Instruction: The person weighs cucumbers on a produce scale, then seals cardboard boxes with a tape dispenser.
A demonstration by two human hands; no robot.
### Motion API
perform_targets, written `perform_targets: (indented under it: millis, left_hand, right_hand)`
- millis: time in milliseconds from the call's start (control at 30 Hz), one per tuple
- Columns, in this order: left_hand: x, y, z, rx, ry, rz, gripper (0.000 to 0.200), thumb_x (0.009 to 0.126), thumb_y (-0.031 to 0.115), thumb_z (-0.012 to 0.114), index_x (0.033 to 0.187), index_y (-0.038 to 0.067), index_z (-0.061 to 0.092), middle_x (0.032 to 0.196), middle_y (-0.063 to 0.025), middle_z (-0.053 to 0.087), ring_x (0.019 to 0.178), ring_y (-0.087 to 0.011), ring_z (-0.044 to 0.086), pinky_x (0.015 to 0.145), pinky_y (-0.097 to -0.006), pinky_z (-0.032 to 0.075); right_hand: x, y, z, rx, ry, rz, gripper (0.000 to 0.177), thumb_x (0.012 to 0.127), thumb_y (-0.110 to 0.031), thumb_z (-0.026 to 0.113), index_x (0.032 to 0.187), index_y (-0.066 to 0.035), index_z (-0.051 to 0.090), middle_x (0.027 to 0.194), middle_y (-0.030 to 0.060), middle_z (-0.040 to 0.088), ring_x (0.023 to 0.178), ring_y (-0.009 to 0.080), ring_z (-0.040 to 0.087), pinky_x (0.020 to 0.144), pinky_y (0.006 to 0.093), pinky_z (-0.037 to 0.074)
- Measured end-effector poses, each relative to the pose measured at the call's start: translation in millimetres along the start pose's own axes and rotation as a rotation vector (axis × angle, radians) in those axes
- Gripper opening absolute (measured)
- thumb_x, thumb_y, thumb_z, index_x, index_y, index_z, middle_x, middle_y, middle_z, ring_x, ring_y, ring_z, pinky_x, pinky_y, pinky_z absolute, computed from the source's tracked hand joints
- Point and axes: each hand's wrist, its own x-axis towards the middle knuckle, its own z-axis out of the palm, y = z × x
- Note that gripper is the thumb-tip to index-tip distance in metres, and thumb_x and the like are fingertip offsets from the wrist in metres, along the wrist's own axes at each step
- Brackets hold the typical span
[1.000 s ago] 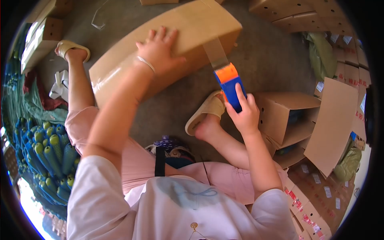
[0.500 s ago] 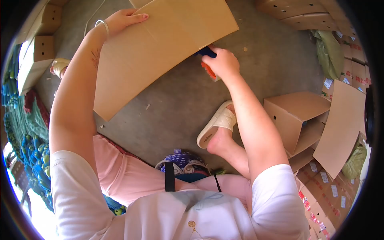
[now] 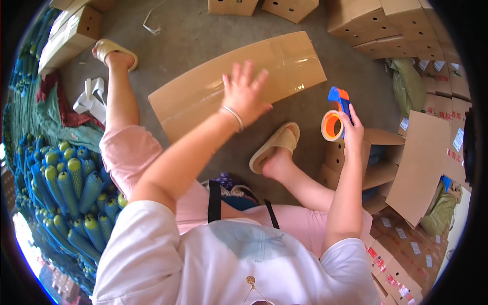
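Observation:
A long brown cardboard box (image 3: pixel 198 94) lies on the floor in front of me, with shiny clear tape showing near its right end. Over its near side my left hand (image 3: pixel 245 94) is spread, fingers apart and slightly blurred, a bangle on the wrist. My right hand (image 3: pixel 354 129) grips a blue and orange tape dispenser (image 3: pixel 344 104) and holds it up to the right of the box. The tape roll (image 3: pixel 332 126) on it faces me.
Green produce in blue nets (image 3: pixel 76 188) is heaped at left. An open carton (image 3: pixel 378 157) and a leaning cardboard sheet (image 3: pixel 419 162) stand at right. Stacked cartons (image 3: pixel 386 30) fill the back right, and two more boxes (image 3: pixel 290 9) sit at the far edge.
The cardboard has gone from raised in my left hand to lying on the floor. My left hand has let go and swung right; my right hand has lifted the dispenser away to the right.

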Motion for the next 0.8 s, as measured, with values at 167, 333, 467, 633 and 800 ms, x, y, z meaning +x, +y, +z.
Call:
perform_targets:
  millis: [167,333,467,633,800]
  left_hand:
    - [-17.6,-69.9,-70.9,0.295,-0.220,-0.359,0.115,0.056,0.058,0.077,0.145,0.012,0.018,0.143,-0.0157,0.028,0.133,-0.0388,0.023,0.105,-0.0560,0.018]
    - [-78.4,-35.4,-44.5,0.312,0.047,-0.303,0.110,0.056,0.048,0.080,0.142,0.009,0.023,0.122,-0.0134,0.043,0.114,-0.0330,0.040,0.098,-0.0451,0.030]
    - [-124.7,-13.8,-31.6,0.268,0.116,-0.090,0.096,0.061,0.029,0.078,0.141,0.010,0.028,0.120,-0.0128,0.044,0.111,-0.0308,0.043,0.095,-0.0430,0.036]
    - [-155.5,18.9,-8.4,0.270,0.172,0.123,0.062,0.077,0.017,0.055,0.136,0.010,0.038,0.118,-0.0111,0.044,0.111,-0.0280,0.044,0.094,-0.0400,0.041]
    - [-151.6,20.4,-15.2,0.213,0.114,0.243,0.061,0.078,0.017,0.055,0.136,0.007,0.038,0.119,-0.0101,0.041,0.115,-0.0282,0.042,0.103,-0.0408,0.037]
  right_hand:
    - [-68.0,-22.6,7.9,0.379,-0.265,-0.091,0.057,0.085,-0.013,0.052,0.138,0.001,0.035,0.129,0.0111,0.049,0.113,0.0147,0.050,0.099,0.0264,0.036]
    - [-137.2,-60.2,51.7,0.315,-0.357,-0.354,0.052,0.092,-0.022,0.051,0.136,0.002,0.039,0.129,0.0117,0.050,0.115,0.0153,0.048,0.100,0.0271,0.033]
    - [-158.8,-54.1,72.8,0.252,-0.358,-0.395,0.050,0.089,-0.015,0.058,0.133,0.002,0.043,0.129,0.0109,0.051,0.112,0.0125,0.049,0.098,0.0266,0.036]
    - [-176.5,-53.6,81.8,0.275,-0.460,-0.344,0.057,0.086,-0.011,0.062,0.136,0.002,0.039,0.129,0.0083,0.048,0.109,0.0110,0.048,0.095,0.0254,0.038]
    - [-176.8,-49.9,77.0,0.229,-0.467,-0.346,0.062,0.082,-0.006,0.063,0.137,0.001,0.036,0.129,0.0086,0.047,0.111,0.0130,0.049,0.096,0.0267,0.039]
